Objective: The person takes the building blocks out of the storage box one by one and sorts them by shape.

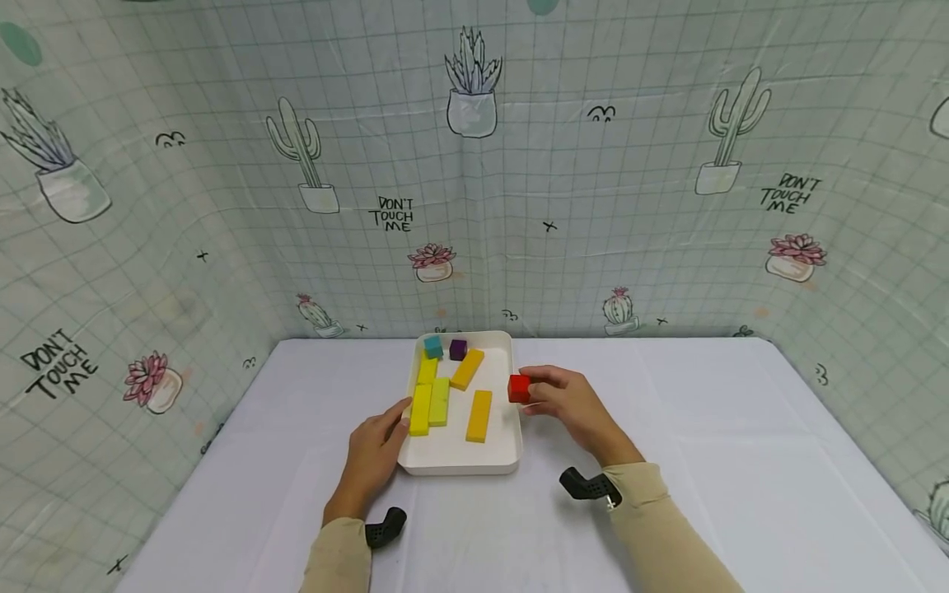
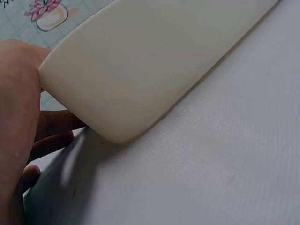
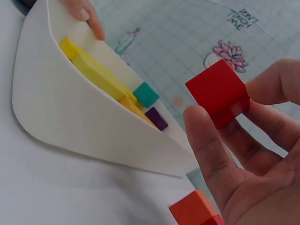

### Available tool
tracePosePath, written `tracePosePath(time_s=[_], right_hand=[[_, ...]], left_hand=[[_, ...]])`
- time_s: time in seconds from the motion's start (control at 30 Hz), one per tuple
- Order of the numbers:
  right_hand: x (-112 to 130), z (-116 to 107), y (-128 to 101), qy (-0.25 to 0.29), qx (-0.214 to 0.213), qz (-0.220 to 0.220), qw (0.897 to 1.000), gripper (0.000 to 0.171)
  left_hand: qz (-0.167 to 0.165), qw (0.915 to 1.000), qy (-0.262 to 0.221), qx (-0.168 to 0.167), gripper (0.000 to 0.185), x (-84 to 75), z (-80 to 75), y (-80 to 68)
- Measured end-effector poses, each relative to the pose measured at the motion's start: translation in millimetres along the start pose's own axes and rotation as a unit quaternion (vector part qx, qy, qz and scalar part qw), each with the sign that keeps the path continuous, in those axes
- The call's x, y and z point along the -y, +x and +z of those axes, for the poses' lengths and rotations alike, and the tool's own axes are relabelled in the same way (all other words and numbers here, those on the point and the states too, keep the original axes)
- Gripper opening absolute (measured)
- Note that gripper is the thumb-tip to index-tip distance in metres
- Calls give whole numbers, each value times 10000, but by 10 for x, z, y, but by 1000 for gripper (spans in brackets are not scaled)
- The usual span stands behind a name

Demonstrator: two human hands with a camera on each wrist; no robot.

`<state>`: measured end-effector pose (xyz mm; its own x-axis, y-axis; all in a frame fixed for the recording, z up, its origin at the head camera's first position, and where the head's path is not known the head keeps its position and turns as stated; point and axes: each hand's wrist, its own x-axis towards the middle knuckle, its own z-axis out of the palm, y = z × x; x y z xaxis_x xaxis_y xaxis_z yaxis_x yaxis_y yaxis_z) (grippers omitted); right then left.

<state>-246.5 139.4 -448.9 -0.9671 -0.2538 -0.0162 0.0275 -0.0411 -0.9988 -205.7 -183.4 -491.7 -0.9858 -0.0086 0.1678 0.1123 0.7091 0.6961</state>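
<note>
A white tray (image 1: 460,468) stands mid-table and holds several yellow and orange bars, a teal cube (image 1: 433,347) and a purple cube (image 1: 458,349). My right hand (image 1: 535,390) pinches a red cube (image 1: 519,388) between thumb and fingers, just above the tray's right rim. The right wrist view shows that red cube (image 3: 218,93) in the air, with an orange-red block (image 3: 194,212) on the table below it. My left hand (image 1: 389,432) grips the tray's left rim, thumb over the edge. In the left wrist view its fingers (image 2: 51,140) lie against the tray wall (image 2: 140,61).
The table (image 1: 741,461) is covered in white cloth. A cactus-print sheet (image 1: 593,206) walls it in at the back and both sides. Black wrist cameras (image 1: 589,486) sit on both forearms.
</note>
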Motion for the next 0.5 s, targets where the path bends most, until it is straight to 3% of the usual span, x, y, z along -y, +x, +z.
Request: tracePosePath(time_s=[0.5], right_hand=[[65, -222, -64, -236, -370, -76, 9990, 42]], left_hand=[[59, 10000, 28, -22, 44, 15, -2, 10]])
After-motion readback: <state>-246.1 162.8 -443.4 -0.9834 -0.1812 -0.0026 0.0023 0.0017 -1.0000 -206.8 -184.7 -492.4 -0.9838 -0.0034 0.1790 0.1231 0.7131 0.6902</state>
